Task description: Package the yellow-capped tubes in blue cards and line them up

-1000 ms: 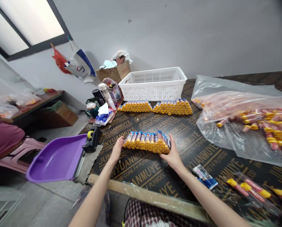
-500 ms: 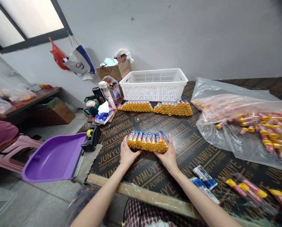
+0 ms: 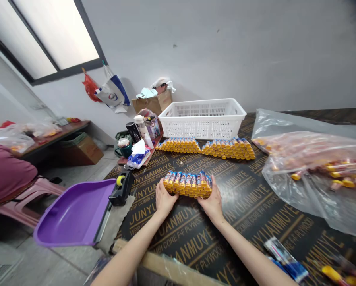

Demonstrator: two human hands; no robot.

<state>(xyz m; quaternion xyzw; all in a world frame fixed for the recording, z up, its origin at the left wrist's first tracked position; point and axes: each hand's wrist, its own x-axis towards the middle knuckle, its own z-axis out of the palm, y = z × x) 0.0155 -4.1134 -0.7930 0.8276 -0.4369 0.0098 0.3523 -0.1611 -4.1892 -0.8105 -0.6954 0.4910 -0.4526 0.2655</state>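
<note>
A stack of small blue tubes with yellow caps [image 3: 188, 184] lies on the black printed table [image 3: 196, 242], caps toward me. My left hand [image 3: 165, 198] presses the stack's left end, thumb along its lower front. At the right end, my right hand [image 3: 211, 200] closes on it the same way. Farther back, two more rows of capped tubes stand piled, one on the left [image 3: 180, 145] and one on the right [image 3: 229, 148], before a white plastic basket [image 3: 202, 126].
Clear plastic bags of yellow-capped tubes [image 3: 312, 159] lie at the right. Flat blue packets [image 3: 287, 258] are near the front right. A black tape dispenser [image 3: 121, 188] and purple scoop [image 3: 73, 214] are left. A person in a maroon top [image 3: 9, 172] sits far left.
The camera view has shifted, so the background sits lower and farther right. Both hands still hold the stack's ends, which looks slightly narrower between them.
</note>
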